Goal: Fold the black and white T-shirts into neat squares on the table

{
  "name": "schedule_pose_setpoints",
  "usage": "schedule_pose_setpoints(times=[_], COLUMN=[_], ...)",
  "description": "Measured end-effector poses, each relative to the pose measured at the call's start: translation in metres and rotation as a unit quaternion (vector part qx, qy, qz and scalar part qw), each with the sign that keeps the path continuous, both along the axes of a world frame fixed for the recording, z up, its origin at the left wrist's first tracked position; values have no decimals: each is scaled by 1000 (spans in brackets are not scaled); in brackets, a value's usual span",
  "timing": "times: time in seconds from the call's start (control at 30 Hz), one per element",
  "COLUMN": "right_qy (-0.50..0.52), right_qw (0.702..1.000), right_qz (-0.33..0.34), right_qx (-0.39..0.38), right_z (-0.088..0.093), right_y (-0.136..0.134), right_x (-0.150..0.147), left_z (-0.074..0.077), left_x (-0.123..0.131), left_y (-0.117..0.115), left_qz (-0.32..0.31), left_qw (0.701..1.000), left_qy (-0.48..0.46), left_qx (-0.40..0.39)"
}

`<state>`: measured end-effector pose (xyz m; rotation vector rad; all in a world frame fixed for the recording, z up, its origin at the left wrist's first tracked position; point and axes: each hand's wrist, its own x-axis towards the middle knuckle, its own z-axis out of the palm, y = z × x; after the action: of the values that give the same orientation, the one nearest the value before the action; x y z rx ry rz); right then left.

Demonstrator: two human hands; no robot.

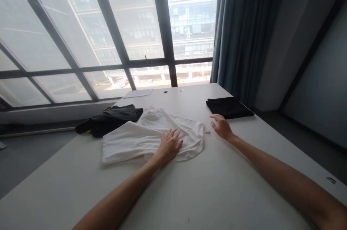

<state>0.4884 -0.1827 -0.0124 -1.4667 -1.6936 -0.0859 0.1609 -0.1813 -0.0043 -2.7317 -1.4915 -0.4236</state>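
Observation:
A white garment (130,139), rumpled and spread out, lies across the middle of the white table (206,183); its exact kind is hard to tell. My left hand (170,145) rests on its near right part, fingers spread. Just past the garment's right edge is my right hand (222,127), fingers apart and curved, holding nothing. It is close to the front left corner of a neatly folded black cloth (230,107). Left of the white garment and touching it lies a crumpled dark grey garment (111,118) with yellow bits.
A flat white sheet (138,93) lies at the table's far left corner. A round dark spot (165,92) marks the far tabletop. A small dark mark or object (331,180) is near the right edge. Windows and a blue-grey curtain (241,34) stand behind the table.

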Motion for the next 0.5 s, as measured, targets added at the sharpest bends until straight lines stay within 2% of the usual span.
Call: schedule_pose_setpoints(times=[0.07,0.13,0.17,0.27,0.4,0.5], right_qy=[34,74,96,120,142,154], right_qw=[996,978,962,933,916,916], right_qz=[-81,-185,-241,-311,-331,-323], right_qx=[-4,-54,-88,-139,-179,-183], right_z=[7,16,20,28,21,10], right_y=[6,11,13,23,47,69], right_x=[57,115,142,206,246,259], left_z=[8,19,24,33,28,17], left_x=[10,34,51,116,201,238], left_y=[5,12,16,35,72,96], left_qz=[-27,-62,-80,-112,-115,-115], left_qw=[998,992,988,982,980,982], left_qy=[-51,-107,-130,-150,-142,-125], left_qx=[21,19,12,-28,-78,-84])
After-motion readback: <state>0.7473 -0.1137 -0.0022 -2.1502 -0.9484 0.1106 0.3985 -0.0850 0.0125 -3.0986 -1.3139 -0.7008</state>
